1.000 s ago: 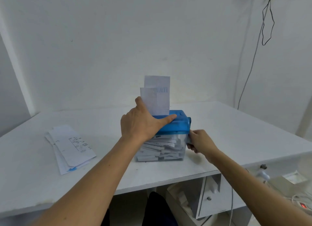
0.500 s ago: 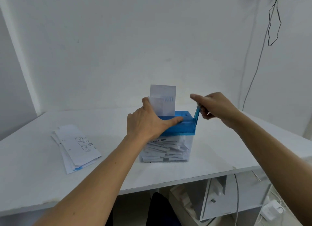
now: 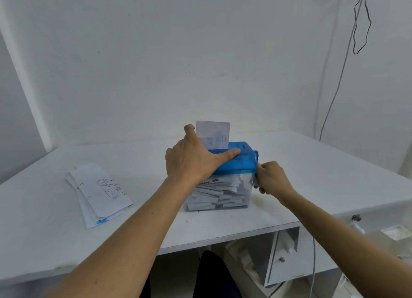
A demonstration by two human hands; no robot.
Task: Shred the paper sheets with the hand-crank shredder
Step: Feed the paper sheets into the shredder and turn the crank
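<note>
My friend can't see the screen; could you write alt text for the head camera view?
A person's left hand rests on a blue-lidded hand-crank shredder while the right hand grips its crank. A paper sheet stands in the slot; more sheets lie on the table.

white table [image 3: 312, 164], white wall [image 3: 178, 52], black cable [image 3: 357, 53] looped on the wall, drawer unit [image 3: 289, 266] under the table

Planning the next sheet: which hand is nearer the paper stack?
Left. Left hand rests on the shredder lid, right of the paper stack; right hand grips the crank beyond.
</note>
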